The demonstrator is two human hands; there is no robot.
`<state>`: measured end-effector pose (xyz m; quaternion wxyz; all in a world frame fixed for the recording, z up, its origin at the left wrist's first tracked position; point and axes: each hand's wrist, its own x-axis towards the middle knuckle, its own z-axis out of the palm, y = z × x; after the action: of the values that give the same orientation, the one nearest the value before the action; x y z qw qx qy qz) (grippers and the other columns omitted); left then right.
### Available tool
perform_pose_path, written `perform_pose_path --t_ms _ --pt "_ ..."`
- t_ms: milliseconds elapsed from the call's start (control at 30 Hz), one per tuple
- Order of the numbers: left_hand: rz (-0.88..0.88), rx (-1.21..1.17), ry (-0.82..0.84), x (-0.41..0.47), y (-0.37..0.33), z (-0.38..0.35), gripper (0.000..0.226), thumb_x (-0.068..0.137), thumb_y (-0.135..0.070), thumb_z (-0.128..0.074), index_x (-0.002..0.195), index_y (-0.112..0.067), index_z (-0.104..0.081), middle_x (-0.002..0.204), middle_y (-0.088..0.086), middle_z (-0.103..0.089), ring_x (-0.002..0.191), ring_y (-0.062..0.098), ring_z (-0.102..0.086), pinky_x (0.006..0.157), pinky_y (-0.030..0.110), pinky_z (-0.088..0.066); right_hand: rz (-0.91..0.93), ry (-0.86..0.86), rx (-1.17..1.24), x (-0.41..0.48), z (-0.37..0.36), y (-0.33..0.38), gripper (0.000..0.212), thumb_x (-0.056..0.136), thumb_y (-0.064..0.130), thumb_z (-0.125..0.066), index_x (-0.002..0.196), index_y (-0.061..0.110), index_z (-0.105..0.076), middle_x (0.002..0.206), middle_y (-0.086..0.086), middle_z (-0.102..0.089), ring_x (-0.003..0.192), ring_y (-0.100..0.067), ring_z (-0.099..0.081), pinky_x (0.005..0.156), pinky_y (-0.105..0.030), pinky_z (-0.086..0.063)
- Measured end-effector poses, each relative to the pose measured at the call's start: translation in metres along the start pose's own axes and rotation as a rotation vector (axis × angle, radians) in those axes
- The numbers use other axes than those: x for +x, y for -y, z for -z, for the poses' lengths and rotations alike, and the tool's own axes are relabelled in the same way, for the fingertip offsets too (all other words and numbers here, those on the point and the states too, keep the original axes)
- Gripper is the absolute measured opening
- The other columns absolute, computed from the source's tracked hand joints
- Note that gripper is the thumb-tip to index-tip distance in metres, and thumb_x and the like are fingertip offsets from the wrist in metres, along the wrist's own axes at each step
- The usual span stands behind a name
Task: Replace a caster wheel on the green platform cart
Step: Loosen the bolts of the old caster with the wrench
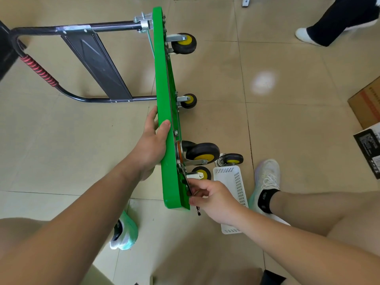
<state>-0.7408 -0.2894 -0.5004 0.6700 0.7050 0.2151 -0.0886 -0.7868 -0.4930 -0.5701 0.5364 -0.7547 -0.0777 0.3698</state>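
The green platform cart (164, 83) stands on its edge, underside facing right, black-and-yellow casters sticking out. My left hand (153, 140) grips the deck's upper edge, thumb over the rim. My right hand (207, 194) pinches a small metal tool (197, 210) against the mounting plate of the nearest caster (201, 173) at the cart's near corner. A bigger swivel caster (202, 154) sits just above it. A loose caster wheel (231, 159) lies on the floor to the right, apart from the cart.
A white plastic basket (236, 182) lies on the tiled floor under my right forearm. The cart's black handle with a red grip (39, 68) is folded out left. My shoes flank the cart. Cardboard boxes (368, 103) sit at right; another person's legs (333, 21) are top right.
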Motion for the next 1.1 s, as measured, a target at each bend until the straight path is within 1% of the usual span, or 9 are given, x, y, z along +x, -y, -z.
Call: perform_pose_path --t_ms 67,167,267,400,467,600,700,967,1100 --pt "-0.002 0.002 0.001 0.0 0.0 0.0 0.047 0.111 -0.045 -0.038 0.149 -0.066 -0.02 0.138 0.002 -0.061 0.117 0.044 -0.065 0.091 0.07 -0.056 -0.003 -0.002 0.002 -0.007 0.003 -0.001 0.054 0.087 0.006 -0.073 0.133 0.033 -0.064 0.096 0.003 -0.068 0.077 -0.008 -0.059 0.085 -0.027 -0.055" --pt "-0.004 -0.002 -0.004 0.001 0.001 0.0 0.046 0.111 -0.045 -0.038 0.148 -0.066 -0.02 0.137 0.003 -0.062 0.113 0.044 -0.066 0.092 0.071 -0.055 -0.052 0.045 0.111 -0.027 0.005 0.002 0.053 0.086 0.0 -0.073 0.126 0.034 -0.068 0.088 0.006 -0.067 0.077 -0.015 -0.066 0.088 -0.041 -0.058" --pt "-0.004 0.004 -0.008 0.0 0.001 0.0 0.045 0.111 -0.045 -0.038 0.147 -0.066 -0.021 0.136 0.004 -0.062 0.116 0.048 -0.064 0.09 0.071 -0.056 -0.101 0.135 0.242 -0.044 0.008 0.015 0.047 0.087 -0.004 -0.07 0.121 0.029 -0.071 0.086 0.003 -0.065 0.077 -0.021 -0.069 0.082 -0.048 -0.06" --pt "-0.009 -0.003 -0.002 0.0 -0.001 -0.002 0.046 0.112 -0.044 -0.038 0.148 -0.065 -0.021 0.137 0.004 -0.062 0.116 0.046 -0.065 0.09 0.071 -0.056 -0.14 0.217 0.385 -0.054 0.01 0.034 0.04 0.089 -0.006 -0.068 0.118 0.021 -0.072 0.084 0.001 -0.063 0.078 -0.026 -0.067 0.083 -0.064 -0.056" --pt "-0.013 -0.005 0.0 0.0 0.0 -0.001 0.046 0.111 -0.044 -0.038 0.148 -0.066 -0.021 0.137 0.004 -0.062 0.114 0.046 -0.065 0.091 0.071 -0.055 -0.152 0.239 0.438 -0.055 0.01 0.042 0.036 0.089 -0.004 -0.069 0.117 0.019 -0.074 0.086 -0.002 -0.062 0.079 -0.027 -0.065 0.082 -0.062 -0.057" --pt "-0.006 0.0 0.0 0.0 0.001 -0.001 0.047 0.111 -0.044 -0.038 0.15 -0.065 -0.019 0.137 0.004 -0.062 0.118 0.048 -0.063 0.093 0.069 -0.056 -0.163 0.267 0.509 -0.055 0.009 0.051 0.033 0.091 -0.002 -0.067 0.119 0.014 -0.073 0.084 0.0 -0.062 0.076 -0.025 -0.064 0.071 -0.046 -0.062" --pt "-0.009 -0.005 0.003 0.0 0.001 -0.001 0.045 0.111 -0.044 -0.038 0.147 -0.066 -0.022 0.136 0.005 -0.062 0.118 0.048 -0.063 0.092 0.07 -0.056 -0.148 0.256 0.531 -0.052 0.01 0.055 0.032 0.094 0.0 -0.064 0.122 0.013 -0.071 0.091 -0.007 -0.062 0.076 -0.022 -0.064 0.067 -0.04 -0.061" --pt "-0.018 -0.01 -0.008 -0.002 -0.001 -0.001 0.044 0.112 -0.042 -0.037 0.147 -0.065 -0.022 0.135 0.002 -0.061 0.118 0.046 -0.063 0.091 0.069 -0.056 -0.132 0.283 0.522 -0.047 0.007 0.059 0.031 0.096 0.004 -0.063 0.123 0.016 -0.07 0.102 -0.012 -0.066 0.074 -0.02 -0.066 0.078 -0.048 -0.058" --pt "-0.014 -0.011 -0.007 -0.002 0.0 -0.001 0.047 0.112 -0.042 -0.037 0.15 -0.063 -0.02 0.137 0.0 -0.061 0.118 0.043 -0.064 0.093 0.068 -0.056 -0.111 0.26 0.45 -0.045 0.007 0.057 0.033 0.095 0.004 -0.065 0.122 0.021 -0.071 0.092 -0.008 -0.066 0.075 -0.022 -0.066 0.075 -0.041 -0.059"
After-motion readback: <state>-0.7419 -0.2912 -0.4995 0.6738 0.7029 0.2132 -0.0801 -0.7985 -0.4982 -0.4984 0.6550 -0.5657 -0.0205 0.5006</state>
